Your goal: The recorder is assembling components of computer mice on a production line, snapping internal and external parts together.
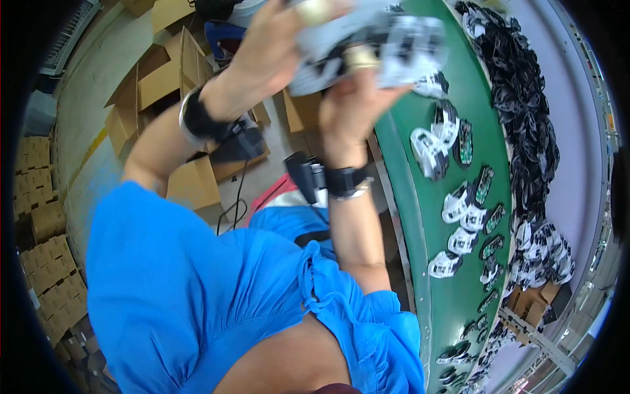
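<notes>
At the top of the head view, my left hand and my right hand are both raised over the belt's near edge. Between them is a white-and-black plastic housing, smeared by motion. My right fingers close on its lower side. My left hand grips the pale upper part, partly cut off by the frame; whether this is one piece or two I cannot tell. Pale yellow finger covers show on the fingers. Black straps with box-shaped devices circle both wrists. Similar white-and-black housings lie on the belt just beyond my right hand.
A green conveyor belt runs along my right, carrying several housings and pieces with green boards. A long heap of black parts lines its far side. Open cardboard boxes stand at my left, with stacked cartons behind.
</notes>
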Action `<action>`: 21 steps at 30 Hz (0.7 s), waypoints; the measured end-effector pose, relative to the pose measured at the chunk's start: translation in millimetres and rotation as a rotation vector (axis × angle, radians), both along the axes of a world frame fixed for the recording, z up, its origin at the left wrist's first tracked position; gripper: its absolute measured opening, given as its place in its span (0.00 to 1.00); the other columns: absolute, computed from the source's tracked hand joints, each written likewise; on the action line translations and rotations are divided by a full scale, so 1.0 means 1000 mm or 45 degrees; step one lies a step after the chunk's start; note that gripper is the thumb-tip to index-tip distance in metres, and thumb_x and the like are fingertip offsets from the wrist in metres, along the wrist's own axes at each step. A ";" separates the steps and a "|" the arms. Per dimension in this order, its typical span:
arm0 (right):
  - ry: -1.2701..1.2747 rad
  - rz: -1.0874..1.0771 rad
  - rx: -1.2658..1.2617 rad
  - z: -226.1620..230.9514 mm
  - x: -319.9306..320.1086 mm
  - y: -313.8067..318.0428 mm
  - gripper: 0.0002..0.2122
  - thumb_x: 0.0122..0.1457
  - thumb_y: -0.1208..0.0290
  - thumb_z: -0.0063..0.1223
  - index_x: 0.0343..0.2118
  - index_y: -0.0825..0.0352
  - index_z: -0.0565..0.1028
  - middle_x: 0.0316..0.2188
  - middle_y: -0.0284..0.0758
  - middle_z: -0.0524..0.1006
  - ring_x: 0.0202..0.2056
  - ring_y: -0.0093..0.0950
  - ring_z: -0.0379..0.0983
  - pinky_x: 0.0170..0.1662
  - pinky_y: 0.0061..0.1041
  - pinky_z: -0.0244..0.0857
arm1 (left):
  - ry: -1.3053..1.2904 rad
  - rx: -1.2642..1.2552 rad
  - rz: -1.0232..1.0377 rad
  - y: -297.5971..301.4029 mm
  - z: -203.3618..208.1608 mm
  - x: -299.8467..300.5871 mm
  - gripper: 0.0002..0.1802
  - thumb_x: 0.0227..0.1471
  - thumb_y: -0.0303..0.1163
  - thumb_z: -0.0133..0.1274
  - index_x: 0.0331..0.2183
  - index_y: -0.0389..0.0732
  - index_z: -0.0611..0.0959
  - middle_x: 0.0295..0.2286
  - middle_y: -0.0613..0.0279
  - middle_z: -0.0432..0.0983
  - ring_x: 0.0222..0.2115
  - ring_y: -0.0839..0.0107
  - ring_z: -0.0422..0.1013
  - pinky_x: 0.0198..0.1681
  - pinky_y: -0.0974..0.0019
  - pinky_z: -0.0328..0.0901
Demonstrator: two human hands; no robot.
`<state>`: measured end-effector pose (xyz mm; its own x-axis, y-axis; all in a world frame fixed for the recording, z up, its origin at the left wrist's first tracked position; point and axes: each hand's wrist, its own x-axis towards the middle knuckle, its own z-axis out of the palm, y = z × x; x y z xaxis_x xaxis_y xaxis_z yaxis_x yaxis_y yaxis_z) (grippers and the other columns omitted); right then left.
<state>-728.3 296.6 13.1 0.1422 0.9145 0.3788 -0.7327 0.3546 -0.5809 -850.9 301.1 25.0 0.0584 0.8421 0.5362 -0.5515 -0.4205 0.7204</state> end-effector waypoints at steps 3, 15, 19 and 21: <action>0.157 0.166 -0.283 -0.072 -0.061 0.001 0.47 0.40 0.90 0.46 0.64 0.54 0.40 0.60 0.34 0.53 0.58 0.31 0.55 0.54 0.31 0.60 | -0.093 -0.680 0.460 -0.027 -0.043 -0.040 0.22 0.52 0.34 0.52 0.48 0.37 0.72 0.43 0.60 0.74 0.42 0.70 0.72 0.49 0.65 0.65; -0.079 0.334 -1.371 -0.288 0.032 0.073 0.24 0.52 0.79 0.52 0.54 0.66 0.62 0.53 0.37 0.66 0.51 0.32 0.65 0.52 0.31 0.62 | -0.509 -1.492 -0.135 0.121 -0.300 0.024 0.08 0.49 0.36 0.57 0.30 0.42 0.78 0.27 0.65 0.76 0.29 0.68 0.74 0.37 0.63 0.70; -1.189 -0.098 -1.099 -0.319 0.087 0.073 0.25 0.53 0.75 0.54 0.55 0.66 0.63 0.55 0.35 0.64 0.51 0.34 0.64 0.53 0.32 0.60 | 0.846 -0.988 -0.277 0.172 -0.406 0.040 0.15 0.52 0.32 0.51 0.43 0.40 0.77 0.40 0.58 0.74 0.39 0.61 0.71 0.45 0.60 0.66; -1.730 -0.310 -0.878 -0.319 0.092 0.071 0.25 0.53 0.73 0.55 0.56 0.67 0.63 0.56 0.34 0.63 0.51 0.34 0.64 0.53 0.32 0.59 | 0.850 -0.737 -0.214 0.188 -0.455 0.046 0.15 0.54 0.38 0.47 0.40 0.41 0.78 0.36 0.54 0.76 0.35 0.60 0.72 0.41 0.54 0.66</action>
<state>-636.4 367.7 -305.9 0.2184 0.9672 -0.1301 0.5005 -0.2254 -0.8359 -804.9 489.5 -430.2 0.3528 0.9221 -0.1589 0.0363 0.1562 0.9871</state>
